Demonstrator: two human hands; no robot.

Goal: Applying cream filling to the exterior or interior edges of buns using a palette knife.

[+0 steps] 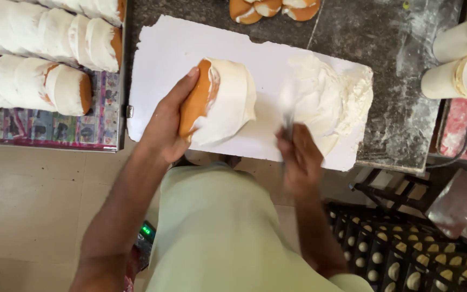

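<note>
Bun [217,103], golden crust, cream-filled, tilted over white paper sheet [163,54].
Left hand [166,121] curls around bun's crust side; right hand [298,157] closes on knife [288,121] dipped in cream mound [325,97]. Sheet lies on dark worktop [395,32]; tray [55,135] of filled buns at left.

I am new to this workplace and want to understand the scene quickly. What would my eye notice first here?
First, the left hand at the centre, holding a golden-brown bun whose cut face is coated with white cream. To its right, the right hand holds a blurred spreading knife at a big heap of cream on a white sheet. At top left, rows of cream-covered buns fill a tray.
</note>
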